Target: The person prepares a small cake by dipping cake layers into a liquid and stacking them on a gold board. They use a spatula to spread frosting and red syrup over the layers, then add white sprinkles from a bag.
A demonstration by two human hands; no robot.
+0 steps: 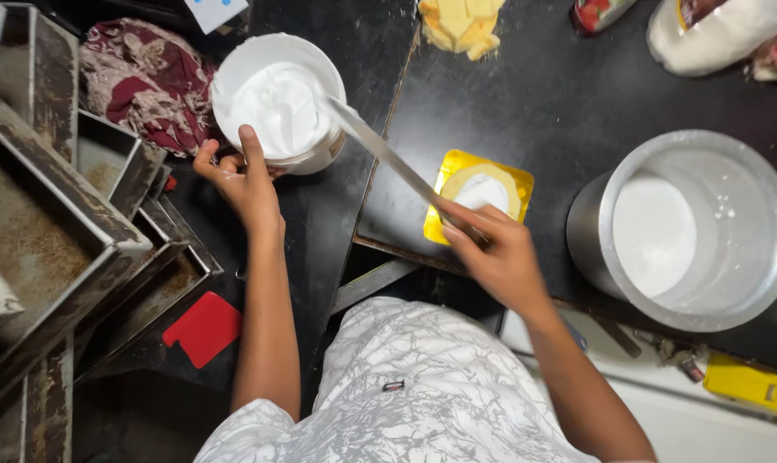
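White cream fills the round white tub at the top of the dark counter, and the left hand is cupped against its near wall, thumb up on the rim, fingers curled around the side, tipping it a touch toward the person. Over comes the right hand, closed around the handle end of a long flat metal spatula, whose blade runs up and left with its tip down in the cream. Under that hand sits a small round sponge on a square gold cake board, a dab of white already on top. That cream looks soft and slick, likely to slide off the blade if it tilts, so a level blade and a light load seem the wise call; the tub itself looks light and thin-walled, best steadied low on the side as it is now. The sponge should be fragile, better moved by the board's edge. To the right, a big steel pot holds more white, liquid or cream, hard to say from here. Worn baking tins stack at the left, a patterned cloth behind, a red scraper below.
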